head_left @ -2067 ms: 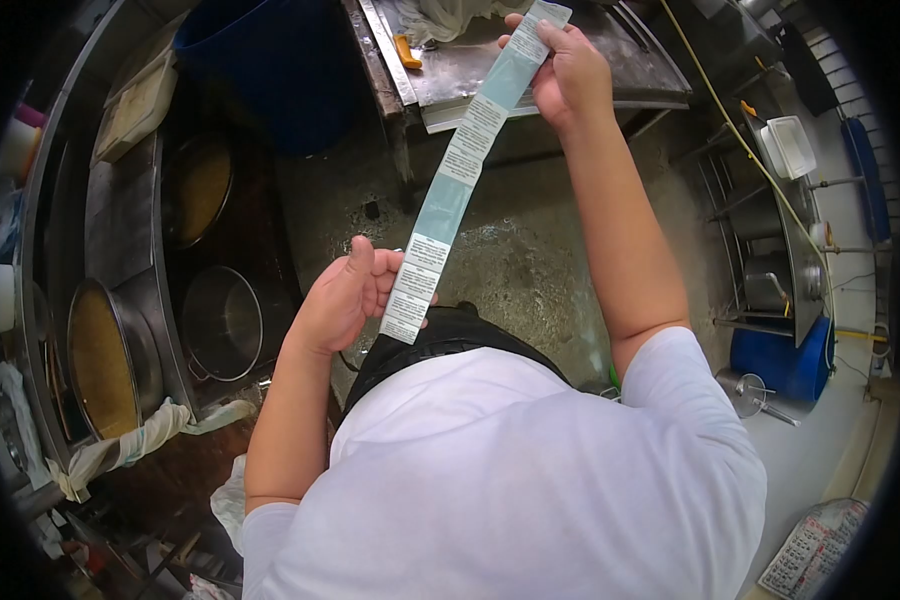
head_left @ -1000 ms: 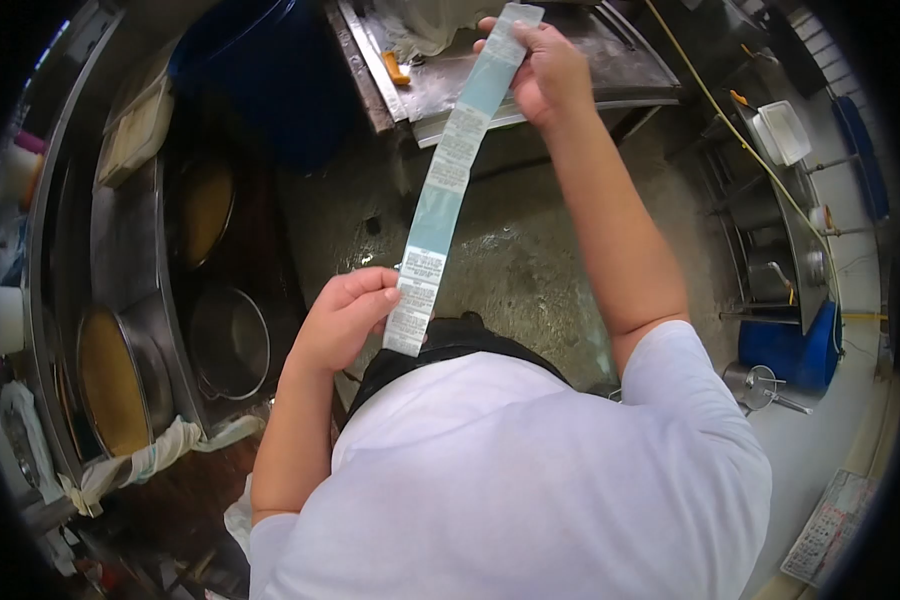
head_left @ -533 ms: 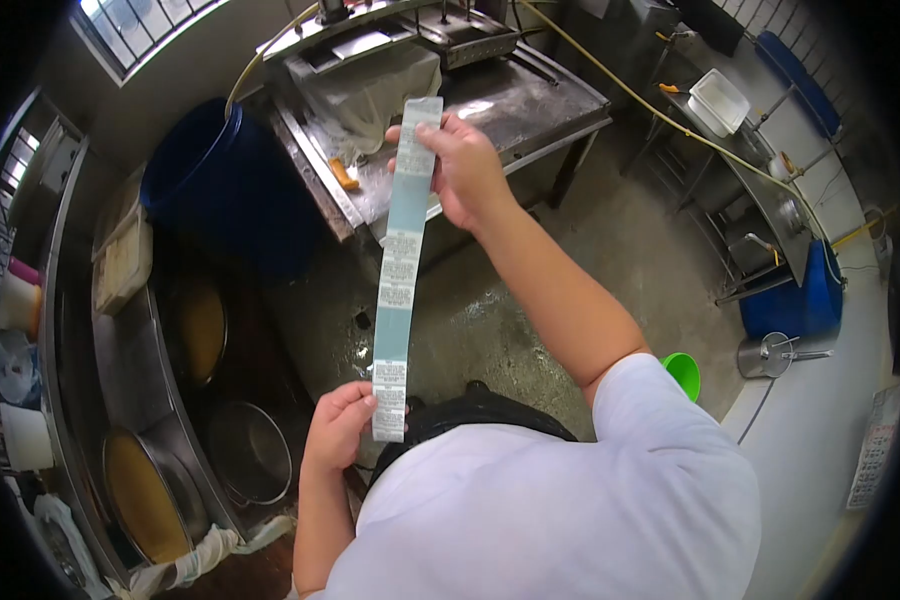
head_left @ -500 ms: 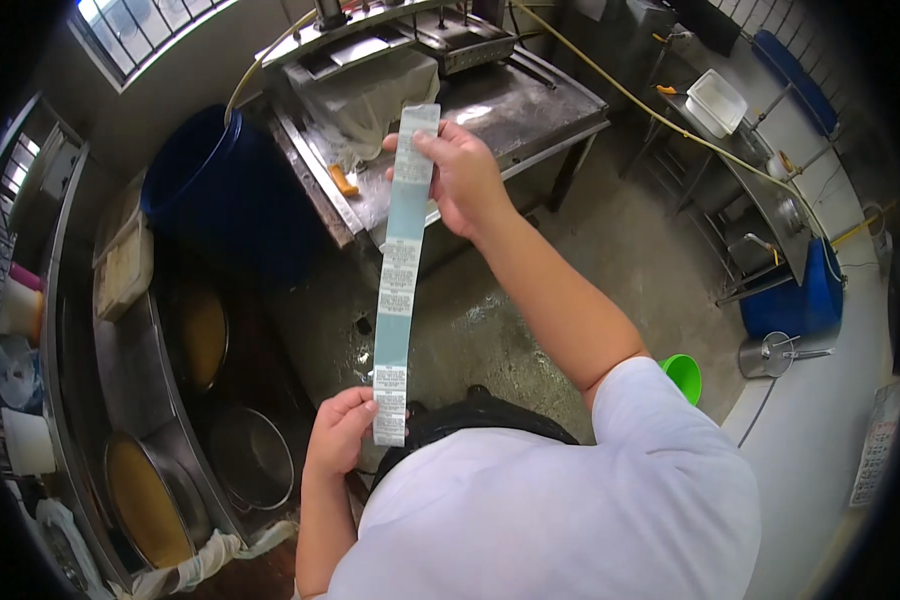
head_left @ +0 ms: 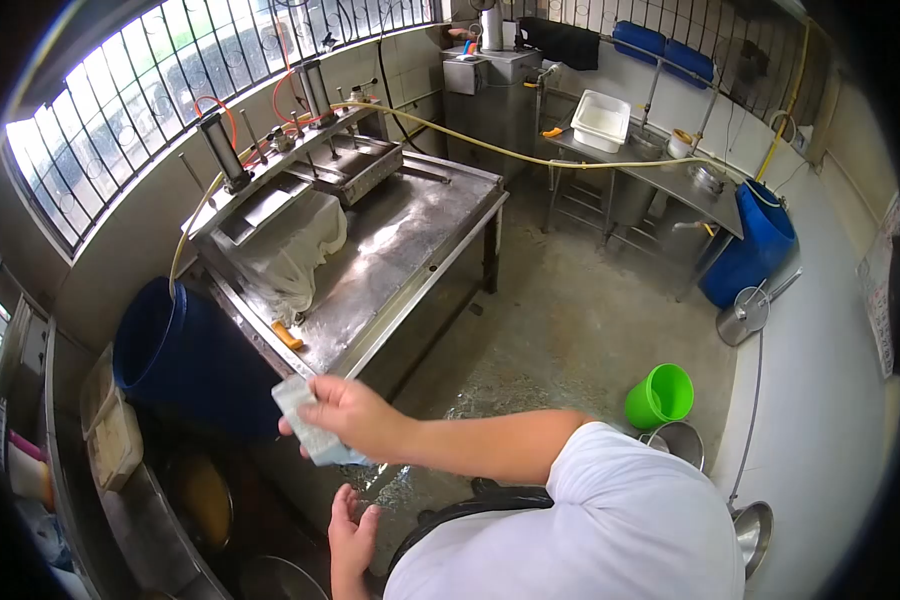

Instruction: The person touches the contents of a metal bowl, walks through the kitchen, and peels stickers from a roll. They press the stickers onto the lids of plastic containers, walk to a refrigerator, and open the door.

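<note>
My right hand grips a strip of printed labels, now bunched or folded into a short pale bundle. Its thumb lies over the strip, near the front corner of the steel table. Below it, my left hand is apart from the strip, fingers spread and holding nothing. The lower end of the strip looks bluish and hangs just above that hand.
A steel press table with a white cloth and an orange-handled tool stands ahead. Left is a blue barrel; right are a green bucket and a steel sink counter. The floor looks wet.
The strip, stretched between both hands before, is now gathered in my right hand, which came down and left. My left hand has let go and dropped lower. The view has tilted up.
</note>
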Demonstrator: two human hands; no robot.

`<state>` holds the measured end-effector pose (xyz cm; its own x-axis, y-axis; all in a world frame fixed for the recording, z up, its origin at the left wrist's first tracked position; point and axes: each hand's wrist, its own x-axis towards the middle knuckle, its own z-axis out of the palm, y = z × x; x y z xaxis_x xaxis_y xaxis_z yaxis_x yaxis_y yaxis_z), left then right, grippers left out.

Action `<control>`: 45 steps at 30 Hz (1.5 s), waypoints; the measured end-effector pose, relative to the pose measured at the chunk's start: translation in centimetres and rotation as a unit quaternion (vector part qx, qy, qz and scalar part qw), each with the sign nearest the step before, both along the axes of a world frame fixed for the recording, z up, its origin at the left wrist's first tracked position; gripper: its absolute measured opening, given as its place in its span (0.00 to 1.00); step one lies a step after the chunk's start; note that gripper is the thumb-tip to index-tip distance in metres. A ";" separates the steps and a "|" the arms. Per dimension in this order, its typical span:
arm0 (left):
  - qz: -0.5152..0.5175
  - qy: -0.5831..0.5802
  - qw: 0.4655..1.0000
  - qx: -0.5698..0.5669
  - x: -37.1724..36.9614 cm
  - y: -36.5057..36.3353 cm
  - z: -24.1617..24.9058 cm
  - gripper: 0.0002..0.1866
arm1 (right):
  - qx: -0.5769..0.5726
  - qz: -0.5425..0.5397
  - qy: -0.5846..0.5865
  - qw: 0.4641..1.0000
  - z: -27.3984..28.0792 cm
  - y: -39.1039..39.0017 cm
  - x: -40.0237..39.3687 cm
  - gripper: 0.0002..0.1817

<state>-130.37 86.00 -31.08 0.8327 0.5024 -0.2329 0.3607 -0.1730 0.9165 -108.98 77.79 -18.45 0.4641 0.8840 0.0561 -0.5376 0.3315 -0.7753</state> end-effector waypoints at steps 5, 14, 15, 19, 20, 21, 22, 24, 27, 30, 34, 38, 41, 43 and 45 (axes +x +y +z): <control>0.020 -0.166 0.986 -0.024 1.3 -1.1 2.4 0.32 | -0.025 0.053 0.005 0.998 -0.6 -0.2 -2.1 0.15; -0.052 -0.109 0.992 -0.024 1.3 -1.2 5.4 0.09 | -0.029 0.029 0.087 0.995 -2.9 0.0 -0.7 0.19; -0.036 -0.103 0.994 -0.025 1.3 -1.6 5.9 0.09 | -0.042 0.045 0.118 0.991 -3.6 -0.3 -1.0 0.22; 0.043 -0.132 0.977 -0.162 1.1 -1.1 5.5 0.10 | -0.078 0.205 0.213 0.952 -7.0 -3.1 -3.7 0.28; 0.033 -0.139 0.978 -0.153 1.1 -0.9 4.8 0.11 | -0.084 0.226 0.216 0.946 -7.6 -3.2 -4.3 0.28; 0.023 -0.146 0.978 -0.144 0.8 -0.8 4.5 0.11 | -0.091 0.212 0.174 0.957 -8.6 -3.2 -4.9 0.25; 0.016 -0.121 0.983 -0.135 0.4 -0.7 4.8 0.11 | -0.097 0.196 0.131 0.967 -9.1 -3.2 -5.4 0.22; 0.027 -0.109 0.981 -0.161 0.1 -1.0 5.1 0.11 | -0.097 0.168 0.101 0.976 -8.9 -3.0 -5.5 0.19; 0.006 -0.072 0.985 -0.159 -0.6 -0.6 3.4 0.12 | -0.102 0.157 0.021 0.982 -8.1 -2.6 -5.0 0.18; -0.001 -0.098 0.993 -0.063 -1.5 -0.4 3.7 0.16 | -0.112 0.131 0.041 0.984 -7.5 -2.2 -5.3 0.18; 0.038 -0.055 0.997 0.026 -5.3 2.1 4.9 0.15 | -0.073 0.098 0.062 0.991 -5.8 -0.1 -6.2 0.19; 0.117 -0.039 0.991 0.057 -10.8 5.7 4.0 0.17 | -0.045 0.083 0.127 0.987 -6.6 1.4 -5.5 0.19; 0.153 0.012 0.981 0.122 -13.8 7.9 2.5 0.17 | -0.055 0.043 0.115 0.991 -7.5 0.8 -3.4 0.21; 0.159 0.084 0.970 0.163 -14.5 9.7 1.6 0.18 | -0.066 0.003 0.107 0.992 -7.7 -0.1 -2.2 0.22; 0.163 0.086 0.968 0.171 -13.0 10.8 1.8 0.17 | -0.085 -0.018 0.069 0.994 -8.5 -2.0 -0.3 0.22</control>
<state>-143.41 96.82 -29.25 0.5807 0.8040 -0.1277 0.5888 -0.3065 0.7479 -109.32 75.75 -26.95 0.4877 0.8583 -0.1595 -0.6332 0.2220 -0.7415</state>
